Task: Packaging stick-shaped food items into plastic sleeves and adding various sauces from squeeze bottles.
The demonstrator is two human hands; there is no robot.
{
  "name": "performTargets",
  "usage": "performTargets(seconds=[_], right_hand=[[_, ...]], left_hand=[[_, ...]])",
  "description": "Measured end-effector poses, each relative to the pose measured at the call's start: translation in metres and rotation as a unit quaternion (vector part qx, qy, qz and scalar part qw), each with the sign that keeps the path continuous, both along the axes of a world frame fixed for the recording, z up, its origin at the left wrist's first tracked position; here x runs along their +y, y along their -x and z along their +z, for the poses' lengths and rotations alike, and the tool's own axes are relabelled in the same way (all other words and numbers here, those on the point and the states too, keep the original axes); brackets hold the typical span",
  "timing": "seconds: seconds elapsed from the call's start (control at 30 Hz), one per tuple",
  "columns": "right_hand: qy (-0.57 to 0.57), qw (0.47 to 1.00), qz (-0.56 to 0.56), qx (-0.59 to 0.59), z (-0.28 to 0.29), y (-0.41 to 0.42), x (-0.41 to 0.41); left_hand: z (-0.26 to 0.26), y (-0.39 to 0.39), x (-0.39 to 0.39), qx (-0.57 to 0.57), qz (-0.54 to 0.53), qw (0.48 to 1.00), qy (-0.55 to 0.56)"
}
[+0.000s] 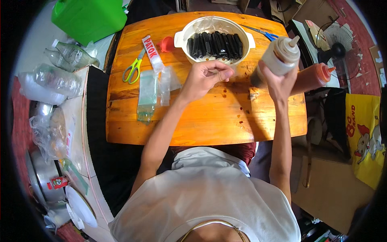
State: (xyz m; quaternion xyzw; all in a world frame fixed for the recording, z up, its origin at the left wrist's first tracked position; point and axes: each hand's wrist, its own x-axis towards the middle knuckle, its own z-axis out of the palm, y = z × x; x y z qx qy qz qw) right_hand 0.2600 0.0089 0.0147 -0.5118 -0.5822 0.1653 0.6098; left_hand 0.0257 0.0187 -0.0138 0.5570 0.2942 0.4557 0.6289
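Note:
My left hand [208,75] is in front of the cream basin [250,40], thumb and fingertips pinched on what looks like a thin, clear piece of plastic [239,71], faint against the wood. My right hand [279,79] grips a translucent squeeze bottle [279,59] around its body, nozzle up, with dark contents showing near its base. Just right of that hand is a second squeeze bottle [311,77] of reddish-orange sauce with an orange nozzle. Slim plastic packets with black filling [216,45] lie side by side in the basin.
Left on the wooden table [205,127] are green-handled scissors [132,72], clear plastic bags [148,90], a red-printed packet strip [152,51] and a red funnel [167,44]. Blue-handled scissors [269,35] lie behind the bottles. An electric fan [337,50] stands at far right.

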Motion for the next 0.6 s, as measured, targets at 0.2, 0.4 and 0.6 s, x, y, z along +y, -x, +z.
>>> performTargets(seconds=[0.2,0.4,0.6], right_hand=[[0.083,0.974,0.086,-0.191,0.043,0.001,-0.061],[0.129,0.945,0.098,-0.283,0.044,-0.007,-0.082],[0.134,0.935,0.099,-0.313,0.052,-0.004,-0.091]], left_hand=[[0.005,0.014,-0.008,-0.009,-0.015,1.0,-0.023],[0.016,0.016,-0.015,-0.033,-0.062,0.997,-0.045],[0.022,0.017,-0.017,-0.026,-0.066,0.996,-0.047]])
